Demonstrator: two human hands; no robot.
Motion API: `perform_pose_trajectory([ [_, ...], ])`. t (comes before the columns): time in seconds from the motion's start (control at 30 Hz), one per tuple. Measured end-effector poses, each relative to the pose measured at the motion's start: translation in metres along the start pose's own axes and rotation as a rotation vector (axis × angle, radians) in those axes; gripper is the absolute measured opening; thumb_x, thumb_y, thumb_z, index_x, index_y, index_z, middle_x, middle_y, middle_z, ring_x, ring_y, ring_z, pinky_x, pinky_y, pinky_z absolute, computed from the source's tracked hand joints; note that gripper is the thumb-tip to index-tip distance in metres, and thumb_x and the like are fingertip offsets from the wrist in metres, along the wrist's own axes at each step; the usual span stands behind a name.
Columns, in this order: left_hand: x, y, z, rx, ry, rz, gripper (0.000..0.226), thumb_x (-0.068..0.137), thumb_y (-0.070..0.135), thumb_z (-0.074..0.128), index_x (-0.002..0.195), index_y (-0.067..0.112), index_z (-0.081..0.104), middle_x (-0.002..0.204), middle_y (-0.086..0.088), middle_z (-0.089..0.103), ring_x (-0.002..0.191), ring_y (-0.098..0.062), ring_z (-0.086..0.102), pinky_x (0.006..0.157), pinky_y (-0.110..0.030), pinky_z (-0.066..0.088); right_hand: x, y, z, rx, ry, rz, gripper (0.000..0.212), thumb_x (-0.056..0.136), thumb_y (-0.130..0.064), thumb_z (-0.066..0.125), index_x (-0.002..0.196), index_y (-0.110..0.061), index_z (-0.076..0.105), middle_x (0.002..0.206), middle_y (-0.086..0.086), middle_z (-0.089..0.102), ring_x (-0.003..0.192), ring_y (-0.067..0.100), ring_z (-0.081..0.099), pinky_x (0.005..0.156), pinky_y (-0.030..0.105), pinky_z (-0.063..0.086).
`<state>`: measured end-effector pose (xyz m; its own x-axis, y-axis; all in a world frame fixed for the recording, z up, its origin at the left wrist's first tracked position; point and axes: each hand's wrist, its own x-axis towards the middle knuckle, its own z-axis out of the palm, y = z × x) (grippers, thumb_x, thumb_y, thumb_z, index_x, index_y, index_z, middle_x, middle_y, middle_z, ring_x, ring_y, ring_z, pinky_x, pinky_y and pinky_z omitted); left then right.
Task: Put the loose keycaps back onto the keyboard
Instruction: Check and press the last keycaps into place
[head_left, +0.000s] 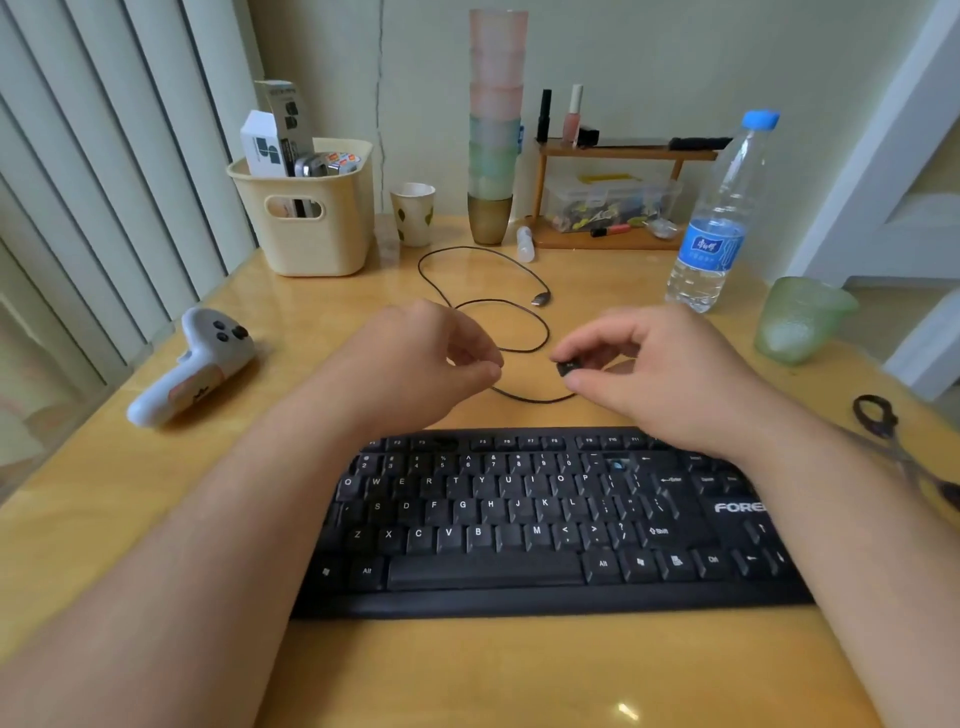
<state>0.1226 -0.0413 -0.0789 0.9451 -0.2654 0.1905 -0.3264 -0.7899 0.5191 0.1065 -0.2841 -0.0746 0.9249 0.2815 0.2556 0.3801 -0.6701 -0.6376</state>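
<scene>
Right hand (660, 374) is up above the table just past the far edge of the keyboard (545, 525), fingers curled, pinching a single black keycap (567, 367) between thumb and fingertips; the cap sits at the left tip of that hand, off the board, over the black cable (519, 322). Left hand (431, 364) hovers level with it, near but apart from the cap, thumb and fingers curled close together; can't tell whether it has anything pinched. Keyboard lies flat on the yellow table (156, 519) under both forearms. One empty key socket (617, 464) shows in the number row, right of the 0 key, below the right hand. Off to the sides: white controller (197, 358) left, water bottle (722, 218) behind right, scissors (898, 441) far right.
</scene>
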Motion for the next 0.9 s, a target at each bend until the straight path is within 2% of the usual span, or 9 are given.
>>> perform_pose_trajectory([
  [0.07,-0.001,0.000,-0.002,0.004,-0.006,0.017,0.007,0.094,0.039,0.072,0.098,0.038,0.078,0.089,0.023,0.069,0.087,0.011,0.058,0.074,-0.013,0.044,-0.006,0.005,-0.003,-0.006,0.057,-0.020,0.024,0.084,-0.018,0.084,0.092,-0.040,0.079,0.090,-0.018,0.074,0.084,0.005,0.070,0.086,0.036,0.060],
  [0.2,-0.003,0.003,-0.009,-0.093,-0.049,0.051,0.009,0.093,0.042,0.073,0.101,0.042,0.077,0.094,0.022,0.072,0.087,0.010,0.060,0.079,-0.017,0.047,-0.011,0.007,-0.001,0.120,0.137,-0.017,0.028,0.079,-0.012,0.087,0.089,-0.037,0.078,0.084,-0.018,0.074,0.068,0.000,0.067,0.076,0.019,0.058],
  [0.33,-0.005,0.009,-0.006,-0.110,-0.057,0.115,0.009,0.091,0.041,0.076,0.100,0.040,0.078,0.086,0.025,0.072,0.084,0.008,0.061,0.070,-0.006,0.041,-0.015,0.004,0.013,0.153,0.095,-0.016,0.034,0.078,-0.009,0.088,0.096,-0.035,0.076,0.092,-0.022,0.071,0.076,0.005,0.068,0.074,0.017,0.058],
  [0.4,-0.006,0.011,-0.002,-0.114,-0.054,0.141,0.007,0.090,0.041,0.077,0.097,0.039,0.078,0.085,0.028,0.071,0.082,0.007,0.062,0.068,-0.005,0.040,-0.015,0.002,0.014,0.217,0.106,-0.032,0.036,0.077,-0.007,0.089,0.096,-0.035,0.075,0.092,-0.017,0.072,0.078,0.007,0.069,0.074,0.019,0.059],
  [0.53,-0.008,0.018,0.003,-0.171,-0.087,0.206,0.008,0.087,0.038,0.081,0.093,0.032,0.079,0.079,0.020,0.073,0.068,0.007,0.060,0.065,-0.007,0.041,-0.015,0.000,0.010,0.346,0.120,-0.084,0.040,0.073,-0.006,0.091,0.099,-0.031,0.074,0.092,-0.006,0.074,0.082,0.017,0.071,0.078,0.039,0.063],
  [0.6,-0.010,0.021,0.003,-0.214,-0.090,0.225,0.008,0.087,0.036,0.081,0.091,0.030,0.079,0.076,0.020,0.072,0.064,0.007,0.059,0.064,-0.006,0.041,-0.015,0.000,0.009,0.364,0.122,-0.101,0.041,0.072,-0.007,0.092,0.098,-0.033,0.074,0.092,-0.004,0.074,0.082,0.018,0.071,0.079,0.044,0.063],
  [0.77,-0.012,0.025,0.003,-0.293,-0.086,0.229,0.008,0.089,0.035,0.079,0.089,0.028,0.079,0.074,0.019,0.070,0.060,0.005,0.056,0.063,-0.006,0.040,-0.015,0.000,0.010,0.363,0.111,-0.106,0.041,0.070,-0.007,0.093,0.097,-0.033,0.076,0.092,-0.004,0.074,0.083,0.017,0.071,0.079,0.048,0.063],
  [0.9,-0.013,0.026,0.004,-0.297,-0.084,0.209,0.008,0.089,0.037,0.078,0.088,0.030,0.079,0.077,0.016,0.072,0.061,0.005,0.056,0.063,-0.007,0.041,-0.016,-0.002,0.010,0.329,0.105,-0.097,0.041,0.068,-0.008,0.094,0.095,-0.033,0.077,0.089,-0.006,0.072,0.080,0.014,0.070,0.078,0.045,0.063],
])
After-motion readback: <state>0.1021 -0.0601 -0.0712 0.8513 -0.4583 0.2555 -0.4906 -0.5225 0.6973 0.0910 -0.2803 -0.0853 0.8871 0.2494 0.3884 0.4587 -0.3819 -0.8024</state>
